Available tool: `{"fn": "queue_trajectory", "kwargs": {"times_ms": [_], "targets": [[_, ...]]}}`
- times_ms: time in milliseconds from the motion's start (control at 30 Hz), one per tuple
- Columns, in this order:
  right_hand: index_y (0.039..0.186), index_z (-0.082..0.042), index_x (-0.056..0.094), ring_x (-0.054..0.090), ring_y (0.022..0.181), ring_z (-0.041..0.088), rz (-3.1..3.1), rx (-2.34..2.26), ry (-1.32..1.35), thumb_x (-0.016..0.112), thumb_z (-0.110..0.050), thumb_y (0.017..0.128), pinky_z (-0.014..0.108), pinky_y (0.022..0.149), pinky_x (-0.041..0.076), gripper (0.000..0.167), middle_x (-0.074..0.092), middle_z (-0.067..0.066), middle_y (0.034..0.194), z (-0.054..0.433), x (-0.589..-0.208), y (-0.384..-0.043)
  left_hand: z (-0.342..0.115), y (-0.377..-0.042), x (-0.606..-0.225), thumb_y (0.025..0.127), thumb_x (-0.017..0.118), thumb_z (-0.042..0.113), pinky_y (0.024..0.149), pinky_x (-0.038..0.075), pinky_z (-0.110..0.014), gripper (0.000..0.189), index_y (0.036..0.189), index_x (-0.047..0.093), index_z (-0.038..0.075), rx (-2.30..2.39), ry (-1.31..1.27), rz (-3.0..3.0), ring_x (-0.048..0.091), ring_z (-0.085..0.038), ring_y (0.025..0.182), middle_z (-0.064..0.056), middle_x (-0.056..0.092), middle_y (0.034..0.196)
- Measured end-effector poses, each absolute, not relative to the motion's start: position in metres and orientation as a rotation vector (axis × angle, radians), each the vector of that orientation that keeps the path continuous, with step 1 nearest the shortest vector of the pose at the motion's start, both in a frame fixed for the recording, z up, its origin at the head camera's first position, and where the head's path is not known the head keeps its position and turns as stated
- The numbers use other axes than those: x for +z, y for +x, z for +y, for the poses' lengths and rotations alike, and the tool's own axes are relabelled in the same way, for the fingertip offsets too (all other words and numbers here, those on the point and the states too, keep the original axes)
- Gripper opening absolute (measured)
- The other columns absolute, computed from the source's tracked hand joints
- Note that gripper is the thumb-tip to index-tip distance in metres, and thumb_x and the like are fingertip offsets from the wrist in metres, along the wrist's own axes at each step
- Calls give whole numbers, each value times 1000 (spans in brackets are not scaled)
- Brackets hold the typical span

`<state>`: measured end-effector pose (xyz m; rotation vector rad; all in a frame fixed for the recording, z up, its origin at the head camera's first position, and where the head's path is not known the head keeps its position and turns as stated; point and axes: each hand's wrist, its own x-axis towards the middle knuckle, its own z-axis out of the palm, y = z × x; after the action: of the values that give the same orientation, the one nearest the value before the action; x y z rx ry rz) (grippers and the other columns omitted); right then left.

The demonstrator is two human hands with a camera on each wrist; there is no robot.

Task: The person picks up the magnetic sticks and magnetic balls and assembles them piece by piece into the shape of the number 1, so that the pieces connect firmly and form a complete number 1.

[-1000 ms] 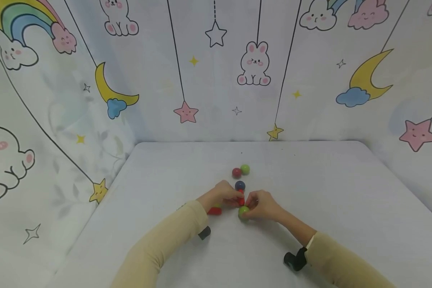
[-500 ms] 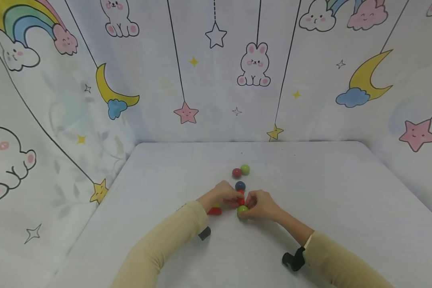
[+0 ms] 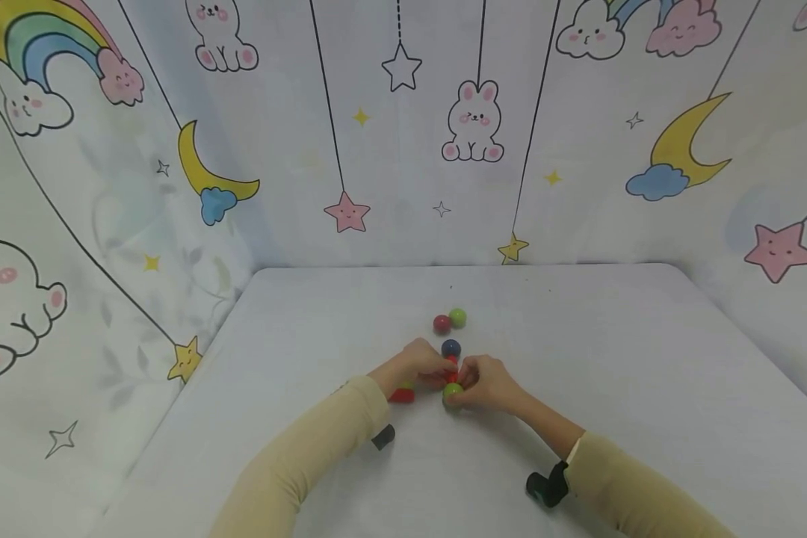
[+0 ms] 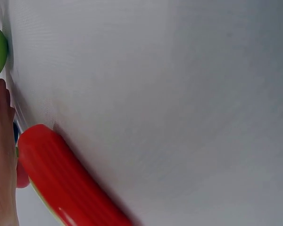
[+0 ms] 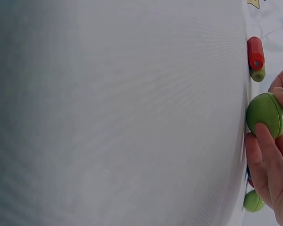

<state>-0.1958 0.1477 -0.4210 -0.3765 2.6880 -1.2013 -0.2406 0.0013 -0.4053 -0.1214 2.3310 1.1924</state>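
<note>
Between the two hands a short red stick points away from the person, with a dark blue ball at its far end. The left hand pinches this stick from the left. At the stick's near end the right hand holds a green ball between thumb and fingers. That green ball, with a seam line around it, shows large in the right wrist view. Fingers hide part of the stick, so I cannot tell whether it sits inside the green ball.
Under the left wrist lie a ridged red stick and a yellow-green stick with a hole in its end. Farther back on the white table a red ball and another green ball lie side by side.
The green ball in the right hand has moved slightly left and up against the red stick's near end. The blue ball has shifted slightly right. Both hands stay nearly in place.
</note>
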Motion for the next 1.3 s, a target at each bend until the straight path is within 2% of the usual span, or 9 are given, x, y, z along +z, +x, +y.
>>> {"fn": "queue_trajectory", "kwargs": {"times_ms": [733, 1100, 1300], "targets": [[75, -5, 55, 52, 64, 12, 2705, -1222, -374, 81, -13, 65, 25, 58, 46, 29, 57, -1, 66, 147, -421, -198, 3, -239, -403, 78, 72, 17, 60, 51, -21, 19, 84, 67, 0, 1211, -119, 2376, 64, -14, 62, -6, 65, 69], [82, -8, 58, 53, 70, 13, 2728, -1211, -395, 80, -13, 67, 26, 60, 46, 27, 59, -1, 74, 148, -420, -199, 6, -247, -407, 78, 72, 18, 59, 51, -21, 19, 82, 67, 0, 1179, -121, 2396, 64, -14, 61, -6, 64, 68], [85, -8, 60, 57, 73, 14, 2712, -1225, -445, 79, -14, 68, 26, 63, 48, 26, 62, 1, 79, 150, -421, -200, 5, -247, -405, 78, 72, 16, 63, 52, -24, 17, 81, 67, 0, 1211, -102, 2379, 64, -16, 66, -7, 65, 71]]}}
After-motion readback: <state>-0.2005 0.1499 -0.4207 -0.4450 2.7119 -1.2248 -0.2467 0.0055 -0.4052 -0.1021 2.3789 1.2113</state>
